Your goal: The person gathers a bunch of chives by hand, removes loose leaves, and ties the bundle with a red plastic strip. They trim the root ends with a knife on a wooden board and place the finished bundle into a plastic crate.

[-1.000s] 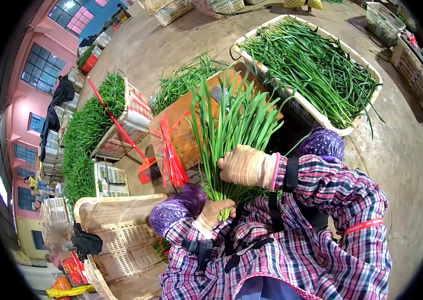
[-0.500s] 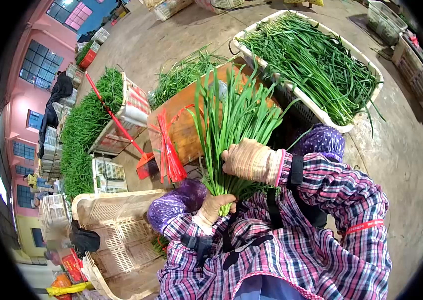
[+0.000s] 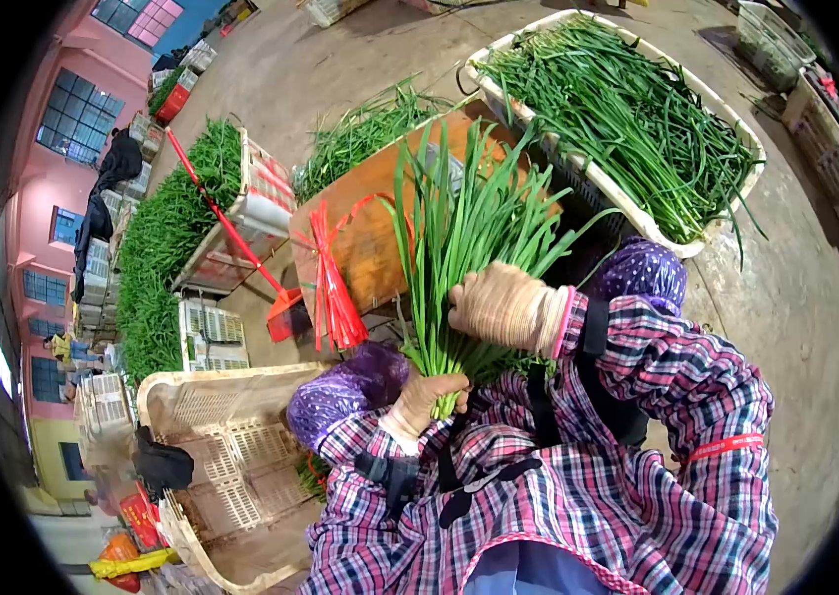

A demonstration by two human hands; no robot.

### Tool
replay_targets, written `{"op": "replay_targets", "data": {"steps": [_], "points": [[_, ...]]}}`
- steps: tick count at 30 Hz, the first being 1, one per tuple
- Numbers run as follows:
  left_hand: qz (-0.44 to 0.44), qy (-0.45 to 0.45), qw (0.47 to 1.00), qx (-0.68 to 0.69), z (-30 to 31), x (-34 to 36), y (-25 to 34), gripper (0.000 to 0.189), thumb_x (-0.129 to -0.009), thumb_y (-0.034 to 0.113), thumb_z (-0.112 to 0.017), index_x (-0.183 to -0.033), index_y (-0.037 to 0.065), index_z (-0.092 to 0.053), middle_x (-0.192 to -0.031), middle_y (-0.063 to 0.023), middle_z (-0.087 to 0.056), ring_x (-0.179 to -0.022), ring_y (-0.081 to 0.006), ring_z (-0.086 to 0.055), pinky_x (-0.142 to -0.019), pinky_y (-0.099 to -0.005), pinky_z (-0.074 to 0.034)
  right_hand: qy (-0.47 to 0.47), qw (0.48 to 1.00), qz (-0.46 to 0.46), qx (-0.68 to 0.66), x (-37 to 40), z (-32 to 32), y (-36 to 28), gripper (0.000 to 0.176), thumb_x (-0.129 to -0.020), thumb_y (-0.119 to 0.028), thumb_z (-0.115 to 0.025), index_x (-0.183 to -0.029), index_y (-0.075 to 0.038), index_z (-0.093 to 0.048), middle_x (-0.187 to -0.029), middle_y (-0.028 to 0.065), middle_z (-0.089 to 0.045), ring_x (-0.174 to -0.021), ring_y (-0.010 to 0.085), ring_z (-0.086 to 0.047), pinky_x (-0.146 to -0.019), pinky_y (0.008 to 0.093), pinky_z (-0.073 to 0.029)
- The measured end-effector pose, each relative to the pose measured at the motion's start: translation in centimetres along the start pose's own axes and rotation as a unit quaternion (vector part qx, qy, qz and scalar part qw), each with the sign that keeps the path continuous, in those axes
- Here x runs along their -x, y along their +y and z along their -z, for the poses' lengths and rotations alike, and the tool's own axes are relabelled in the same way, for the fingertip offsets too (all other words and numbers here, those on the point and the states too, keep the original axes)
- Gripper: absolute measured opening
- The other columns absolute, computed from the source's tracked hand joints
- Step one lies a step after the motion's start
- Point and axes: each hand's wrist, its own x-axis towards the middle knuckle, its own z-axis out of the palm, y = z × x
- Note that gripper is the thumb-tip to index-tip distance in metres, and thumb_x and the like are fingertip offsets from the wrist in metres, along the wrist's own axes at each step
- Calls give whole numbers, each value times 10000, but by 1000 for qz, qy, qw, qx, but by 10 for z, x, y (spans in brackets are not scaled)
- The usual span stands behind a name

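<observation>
My left hand (image 3: 423,399), in a tan glove, is wrapped round the lower stems of a bunch of long green leaves (image 3: 479,213). Higher up, my right hand (image 3: 503,309), in a ribbed tan glove, grips the same bunch from its right side. The leaves fan out upward, over a wooden board (image 3: 365,260). Left of the bunch, a bundle of red ties (image 3: 332,288) hangs over the board's edge. The palm sides of both hands are hidden.
A white crate of green leaves (image 3: 578,164) stands at upper right. An emptier crate (image 3: 241,486) lies at lower left. Leaf-filled crates (image 3: 167,268) and a red-handled dustpan (image 3: 285,315) are at left. A distant person (image 3: 72,349) is at far left.
The view has shifted slightly. My hands still hold the bunch, and its leaves are spread a little differently, leaning more to the right.
</observation>
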Motion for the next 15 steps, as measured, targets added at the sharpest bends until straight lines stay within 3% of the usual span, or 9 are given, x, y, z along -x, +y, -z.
{"op": "replay_targets", "data": {"steps": [3,5,7,15], "points": [[-29,-11,999,-42,-4,3,7,140,-762,73,-627,-847,-33,-594,-637,-84,-592,-529,-174,-587,-515,-290,-495,-7,1000,4,-10,-5,-7,9,146,-776,-190,-618,-893,-134,-684,-866,43,-657,-866,255,-656,-624,392,-544],[-16,-20,999,-35,-1,2,8,171,-759,75,-627,-880,-43,-600,-680,-93,-604,-534,-172,-589,-525,-281,-499,17,998,18,-56,-5,-13,20,238,-803,-352,-618,-917,-143,-626,-923,62,-570,-876,260,-597,-662,414,-508],[-20,-40,999,-21,-1,1,10,202,-753,64,-622,-918,-47,-594,-740,-104,-615,-541,-172,-593,-525,-282,-510,34,996,29,-77,-4,-19,27,237,-815,-356,-606,-929,-147,-609,-945,63,-541,-903,264,-565,-698,420,-485],[-59,-44,996,-49,-4,3,13,178,-760,52,-629,-907,-42,-596,-735,-91,-614,-556,-156,-602,-514,-272,-513,85,993,71,-51,-7,-23,25,239,-783,-348,-635,-885,-132,-624,-944,66,-563,-902,270,-570,-721,411,-481]]}}
